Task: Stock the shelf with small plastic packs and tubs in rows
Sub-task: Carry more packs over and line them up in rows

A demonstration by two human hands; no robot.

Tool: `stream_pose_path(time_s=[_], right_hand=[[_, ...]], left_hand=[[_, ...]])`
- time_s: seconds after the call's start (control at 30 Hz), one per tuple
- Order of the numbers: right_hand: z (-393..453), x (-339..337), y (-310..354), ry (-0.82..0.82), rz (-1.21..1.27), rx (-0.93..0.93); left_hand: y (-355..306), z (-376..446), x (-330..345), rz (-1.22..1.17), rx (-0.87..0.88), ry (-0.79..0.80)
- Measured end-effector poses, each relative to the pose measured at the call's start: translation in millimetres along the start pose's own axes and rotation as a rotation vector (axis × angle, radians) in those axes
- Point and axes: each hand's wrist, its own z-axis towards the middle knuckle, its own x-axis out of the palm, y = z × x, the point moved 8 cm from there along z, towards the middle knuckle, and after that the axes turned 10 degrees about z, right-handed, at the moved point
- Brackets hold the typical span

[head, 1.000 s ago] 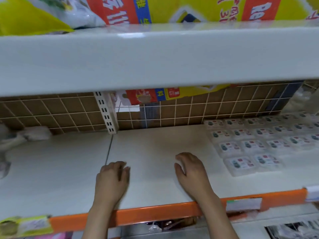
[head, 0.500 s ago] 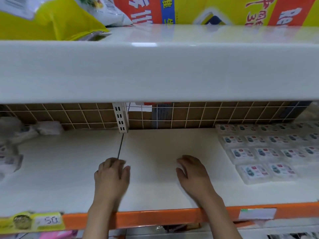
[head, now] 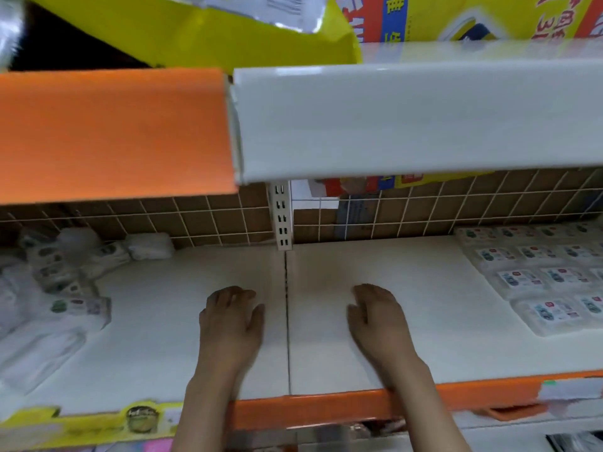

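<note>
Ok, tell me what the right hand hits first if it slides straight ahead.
Probably nothing on the shelf: the right hand points at bare surface, left of the packs, so the wire grid at the back comes first.

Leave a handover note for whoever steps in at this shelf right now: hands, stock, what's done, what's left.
Left hand: palm down on the white shelf board, just left of the seam, holding nothing.
Right hand: palm down on the same shelf, right of the seam, holding nothing.
Stock: clear flat plastic packs with printed labels lie in neat rows at the right end of the shelf. White soft packs with green labels lie heaped at the left end.
Done: the right-hand rows.
Left: the bare middle of the shelf, under both hands, has no packs; the left heap probably needs straightening into rows.
</note>
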Motion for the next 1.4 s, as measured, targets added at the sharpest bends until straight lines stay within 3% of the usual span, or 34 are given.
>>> stream_pose_path(time_s=[0.33, 0.57, 0.73, 1.1, 1.4], right_hand=[[-24, 88, 124, -0.064, 0.025, 0.006], [-31, 101, 141, -0.077, 0.002, 0.002], [-27, 98, 151, -0.071, 0.007, -0.024], [-17, 79, 140, -0.104, 0.084, -0.026], [-16, 108, 179, -0.104, 0.14, -0.006]], left_hand=[[164, -5, -35, 0.029, 0.013, 0.071], [173, -10, -36, -0.024, 0.109, 0.069], [177, -7, -37, -0.004, 0.085, 0.051], [128, 15, -41, -0.026, 0.162, 0.056], [168, 20, -78, 0.0, 0.205, -0.01]])
